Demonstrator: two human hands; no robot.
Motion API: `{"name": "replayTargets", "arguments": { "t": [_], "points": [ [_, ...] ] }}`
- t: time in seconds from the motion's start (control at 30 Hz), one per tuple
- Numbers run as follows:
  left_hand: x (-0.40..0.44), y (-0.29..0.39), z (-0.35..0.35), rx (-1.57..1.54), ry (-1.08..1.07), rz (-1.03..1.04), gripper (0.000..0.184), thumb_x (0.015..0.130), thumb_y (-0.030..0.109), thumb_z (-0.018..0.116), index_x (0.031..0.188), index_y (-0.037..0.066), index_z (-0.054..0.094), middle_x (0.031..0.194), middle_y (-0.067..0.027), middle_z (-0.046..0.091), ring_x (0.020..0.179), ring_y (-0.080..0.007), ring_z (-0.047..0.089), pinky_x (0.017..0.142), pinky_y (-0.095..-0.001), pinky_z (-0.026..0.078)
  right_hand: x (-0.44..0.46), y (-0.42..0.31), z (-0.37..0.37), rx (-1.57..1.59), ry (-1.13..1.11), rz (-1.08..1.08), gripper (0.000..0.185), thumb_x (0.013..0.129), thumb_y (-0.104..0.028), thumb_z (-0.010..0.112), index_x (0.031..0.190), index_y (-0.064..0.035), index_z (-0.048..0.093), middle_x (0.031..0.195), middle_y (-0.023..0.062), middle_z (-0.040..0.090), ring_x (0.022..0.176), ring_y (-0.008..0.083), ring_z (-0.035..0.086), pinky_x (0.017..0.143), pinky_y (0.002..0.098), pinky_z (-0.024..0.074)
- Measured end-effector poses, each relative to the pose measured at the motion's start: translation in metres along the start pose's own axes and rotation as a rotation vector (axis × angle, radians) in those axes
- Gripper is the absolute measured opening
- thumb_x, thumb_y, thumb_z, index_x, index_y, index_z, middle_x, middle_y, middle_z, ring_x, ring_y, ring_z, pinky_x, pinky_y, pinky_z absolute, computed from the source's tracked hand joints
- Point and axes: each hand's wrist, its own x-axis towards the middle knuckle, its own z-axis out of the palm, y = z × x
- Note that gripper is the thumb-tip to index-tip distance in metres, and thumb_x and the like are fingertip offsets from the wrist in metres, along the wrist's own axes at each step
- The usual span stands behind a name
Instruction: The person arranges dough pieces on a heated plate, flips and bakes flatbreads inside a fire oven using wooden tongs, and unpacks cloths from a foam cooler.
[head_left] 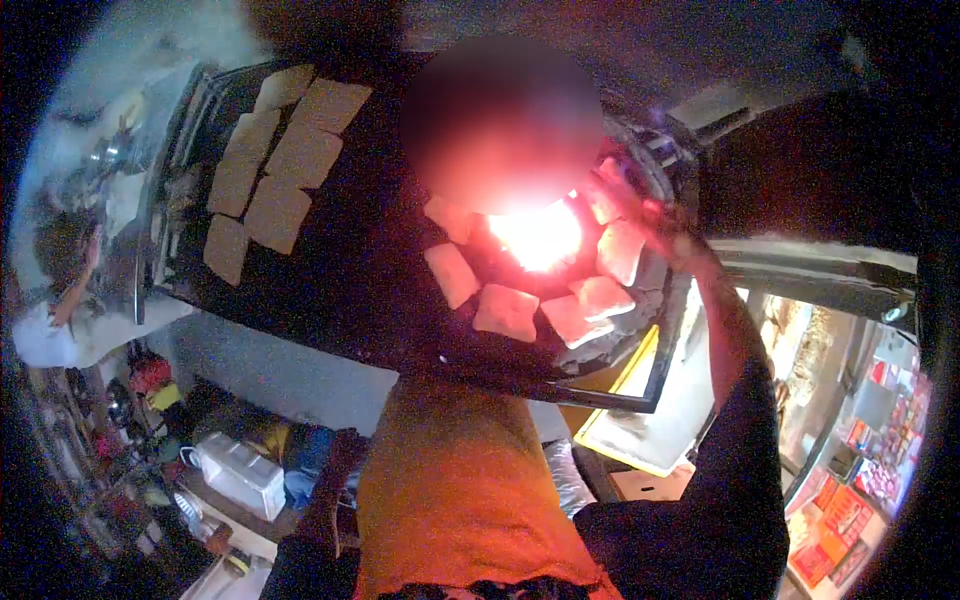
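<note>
Seeing right hand [674, 240] right of centre, at the edge of a bright glow [538, 238], beside a ring of pale flat pieces [506, 312]. Can't tell whether its fingers grip or stay loose: too blurred, too red-lit. Same for left hand [345, 452], lower left beside the orange apron [450, 470]: too dark to call. Also noting two rows of pale slabs [302, 156] at upper left on the dark desk [370, 290].

Risks, as judged:
- Could burn fingers or bare forearm [722, 310], if hot, from reaching so near the glow.
- Could scorch inner edges first, from facing the heat.
- Could knock a piece loose at the ring's lower right, from overlapping there.
- Could misjudge a grip, from glare.
</note>
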Motion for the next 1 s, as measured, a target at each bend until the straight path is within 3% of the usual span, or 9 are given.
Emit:
{"name": "replayTargets", "arguments": {
  "t": [0.13,0.27,0.4,0.57,0.7,0.77,0.87,0.93,1.0],
  "points": [
    [0.020,0.017,-0.017,-0.199,-0.033,-0.014,0.021,0.081,0.022,0.059,0.098,0.008,0.063,0.085,-0.0084,0.064,0.084,-0.0253,0.061,0.071,-0.0405,0.050,-0.061,0.008,0.025,-0.857,-0.182,-0.240,0.029,0.093,-0.032,0.056,0.111,-0.0094,0.060,0.088,0.0036,0.061,0.075,0.0201,0.058,0.064,0.0337,0.0496],
    [0.019,0.062,-0.082,-1.553,0.034,-0.514,0.028,0.093,0.025,0.056,0.112,0.004,0.056,0.093,-0.0068,0.062,0.088,-0.0185,0.062,0.074,-0.0337,0.054,-0.072,-0.035,0.106,0.430,0.027,0.107,0.034,0.095,-0.030,0.053,0.118,-0.0055,0.055,0.105,0.0082,0.064,0.086,0.0221,0.064,0.074,0.0337,0.0548],
    [0.012,0.026,-0.030,-1.529,0.105,-0.404,0.028,0.092,0.023,0.059,0.112,0.004,0.056,0.097,-0.0088,0.062,0.090,-0.0199,0.062,0.075,-0.0364,0.055,0.031,0.010,0.060,0.784,-0.035,0.116,0.027,0.095,-0.028,0.048,0.104,-0.0035,0.056,0.093,0.0128,0.061,0.078,0.0253,0.062,0.071,0.0380,0.0540],
    [0.004,-0.005,-0.015,-0.081,0.484,0.422,0.034,0.086,0.020,0.065,0.114,0.004,0.054,0.100,-0.0113,0.062,0.094,-0.0239,0.063,0.076,-0.0368,0.055,-0.011,-0.053,0.106,0.483,0.048,0.109,0.030,0.099,-0.029,0.038,0.111,-0.0060,0.052,0.088,0.0113,0.063,0.073,0.0234,0.065,0.062,0.0355,0.0555],
    [-0.005,0.022,-0.054,-0.572,0.006,-0.167,0.032,0.084,0.019,0.066,0.110,0.002,0.057,0.099,-0.0124,0.063,0.092,-0.0251,0.063,0.072,-0.0370,0.056,-0.071,-0.041,0.115,0.076,0.216,0.081,0.047,0.089,-0.047,0.057,0.109,-0.0050,0.056,0.083,0.0085,0.063,0.069,0.0183,0.062,0.065,0.0315,0.0517],
    [0.003,0.007,-0.045,-1.960,-0.040,-0.447,0.029,0.084,0.015,0.066,0.108,0.002,0.058,0.096,-0.0111,0.063,0.087,-0.0234,0.065,0.069,-0.0367,0.056,-0.090,-0.007,0.115,-0.189,0.419,0.064,0.053,0.087,-0.047,0.062,0.117,-0.0044,0.057,0.088,0.0079,0.065,0.072,0.0169,0.062,0.068,0.0317,0.0516],
    [0.025,-0.023,-0.024,-0.713,0.163,0.045,0.023,0.088,0.014,0.062,0.106,0.002,0.057,0.091,-0.0082,0.062,0.078,-0.0199,0.063,0.065,-0.0352,0.055,-0.165,-0.028,0.164,-0.349,0.394,0.119,0.053,0.087,-0.040,0.066,0.126,-0.0051,0.053,0.093,0.0059,0.063,0.080,0.0113,0.060,0.067,0.0270,0.0487],
    [0.032,-0.006,-0.062,-0.837,0.176,-0.056,0.021,0.090,0.015,0.060,0.106,0.002,0.056,0.088,-0.0058,0.061,0.074,-0.0174,0.061,0.063,-0.0336,0.053,-0.193,0.014,0.183,-0.534,0.369,-0.495,0.043,0.093,-0.029,0.057,0.127,-0.0049,0.049,0.094,0.0029,0.059,0.080,0.0106,0.055,0.067,0.0247,0.0470],
    [0.045,0.023,-0.122,-0.953,0.193,-0.152,0.019,0.092,0.017,0.058,0.106,0.003,0.056,0.085,-0.0034,0.060,0.070,-0.0148,0.059,0.061,-0.0320,0.052,-0.239,0.066,0.190,-0.396,0.337,-0.128,0.047,0.087,-0.010,0.058,0.130,-0.0033,0.040,0.110,0.0105,0.058,0.094,0.0234,0.057,0.080,0.0344,0.0501]
  ]
}}
